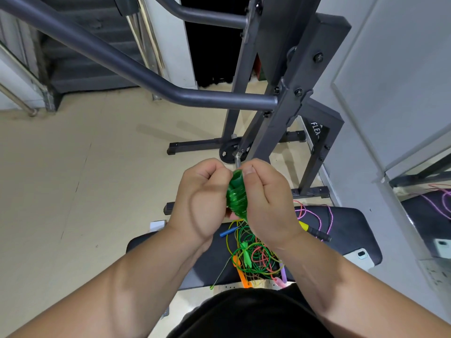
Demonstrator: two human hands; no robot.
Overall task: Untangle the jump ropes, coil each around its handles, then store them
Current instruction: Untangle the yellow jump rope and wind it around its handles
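Both hands hold a green jump rope [237, 195] whose cord is wound in tight turns around its handles. My left hand [202, 198] grips the bundle from the left, and my right hand [266, 198] grips it from the right, thumb at the top. A loose green strand runs down from the bundle. Below the hands, a tangle of green, yellow, orange and pink ropes [253, 257] lies on the black bench pad [346, 230], with a blue handle [228, 232], an orange handle [241, 274] and a yellow-and-black handle [314, 230] showing.
A dark steel gym rack [275, 103] with a long bar stands just beyond the hands, a weight plate [230, 152] at its foot. A pink rope [324, 215] trails over the bench's far edge. A white wall and a mirror [419, 142] are at right, beige floor at left.
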